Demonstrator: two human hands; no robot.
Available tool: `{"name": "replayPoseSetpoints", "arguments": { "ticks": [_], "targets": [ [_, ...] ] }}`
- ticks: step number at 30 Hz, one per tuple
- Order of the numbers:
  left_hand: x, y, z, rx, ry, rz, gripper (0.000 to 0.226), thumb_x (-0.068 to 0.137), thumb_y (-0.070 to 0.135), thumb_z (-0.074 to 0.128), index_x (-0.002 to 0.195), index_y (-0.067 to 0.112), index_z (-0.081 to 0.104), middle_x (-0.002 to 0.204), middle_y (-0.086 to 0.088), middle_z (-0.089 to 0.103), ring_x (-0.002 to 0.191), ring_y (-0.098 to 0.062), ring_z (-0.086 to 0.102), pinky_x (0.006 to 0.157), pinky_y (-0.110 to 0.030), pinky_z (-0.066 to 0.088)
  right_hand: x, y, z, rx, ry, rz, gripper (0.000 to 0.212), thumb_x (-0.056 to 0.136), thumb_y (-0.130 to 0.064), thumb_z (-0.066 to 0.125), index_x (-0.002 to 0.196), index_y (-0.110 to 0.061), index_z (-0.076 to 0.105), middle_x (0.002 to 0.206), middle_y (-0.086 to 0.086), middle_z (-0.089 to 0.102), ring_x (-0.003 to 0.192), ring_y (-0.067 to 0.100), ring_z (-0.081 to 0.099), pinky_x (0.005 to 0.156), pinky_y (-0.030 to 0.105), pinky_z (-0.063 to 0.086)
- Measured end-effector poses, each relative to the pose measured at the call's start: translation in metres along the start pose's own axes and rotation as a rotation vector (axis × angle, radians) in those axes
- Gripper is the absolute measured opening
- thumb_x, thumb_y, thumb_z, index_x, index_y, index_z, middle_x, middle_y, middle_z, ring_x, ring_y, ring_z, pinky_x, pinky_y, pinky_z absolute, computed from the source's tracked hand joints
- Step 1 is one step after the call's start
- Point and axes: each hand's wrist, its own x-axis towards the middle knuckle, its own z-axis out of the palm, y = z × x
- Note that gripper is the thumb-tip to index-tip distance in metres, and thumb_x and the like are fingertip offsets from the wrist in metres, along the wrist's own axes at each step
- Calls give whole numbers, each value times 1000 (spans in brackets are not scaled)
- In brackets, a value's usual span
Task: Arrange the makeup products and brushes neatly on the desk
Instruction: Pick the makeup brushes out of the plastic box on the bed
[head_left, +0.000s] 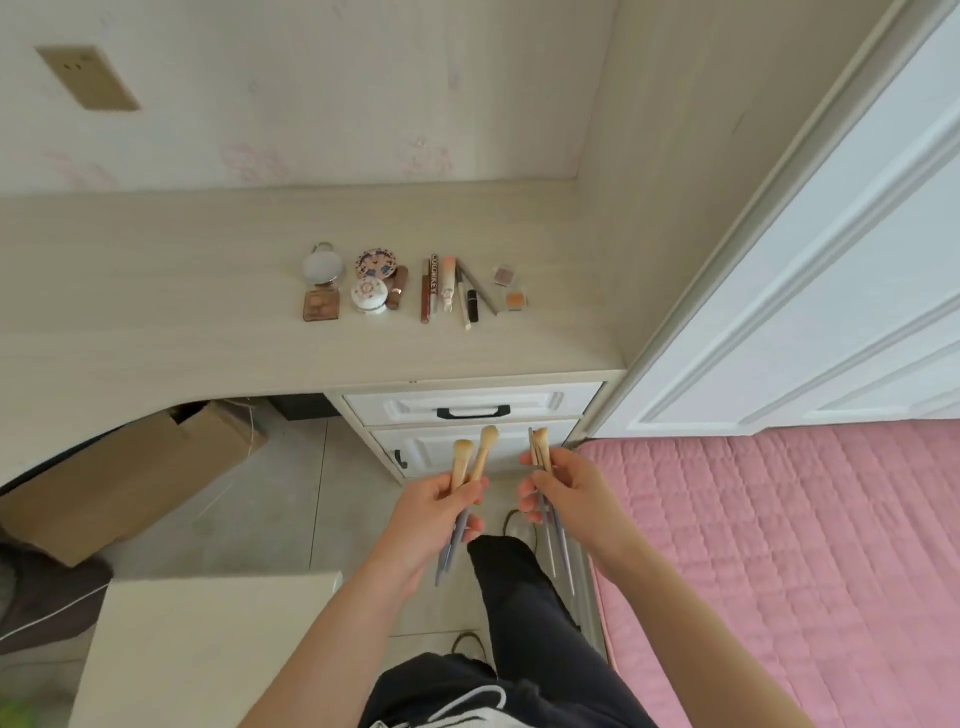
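On pale wood-grain desk top, well beyond the fingers: round white compact, square brown palette, two patterned round compacts, slim tubes and pencils side by side, two small square shadow pans.

1. Pair of brushes: tan bristles up, pale wooden ferrules, lilac handles pointing down, splayed apart. Held in the left hand, in front of the desk.
2. Bundle of brushes: same type, pressed together, gripped in the right hand. Count cannot be told.
3. Desk, left group: round white compact, square brown palette, patterned compact, white jar.
4. Right group: slim tubes and pencils lying side by side, beside two small square pans.
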Motion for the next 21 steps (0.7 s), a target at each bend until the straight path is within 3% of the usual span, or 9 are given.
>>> {"name": "replayPoseSetpoints", "arguments": {
  "ticks": [6,12,16,21],
  "targets": [
    [55,54,17,-15,12,9,23,87,31,66,92,10,72,70,-2,66,62,-14,66,66,-27,57,65,-45,-26,-67,-16,16,23,96,-1,42,102,-13,61,76,8,67,62,15,64,64,28,55],
    [105,104,37,9,28,43,16,85,34,68,86,20,75,69,3,69,61,-8,65,54,-13,48,121,-80,-52,-147,-48,17,22,95,-1,43,103,-11,61,77,8,69,65,18,67,71,38,56],
    [134,124,50,-11,55,28,7,82,28,73,82,23,77,84,-8,72,77,-18,66,67,-24,53,150,-98,-63,-141,-34,41,23,95,-2,44,101,-14,63,78,6,69,64,14,67,71,33,57],
    [166,147,52,-69,129,-17,7,80,22,75,83,16,78,75,1,70,71,-12,60,62,-21,45,181,-116,-69,-63,57,83,22,94,0,44,99,-11,63,76,7,66,62,16,64,63,28,55]
  ]
}}
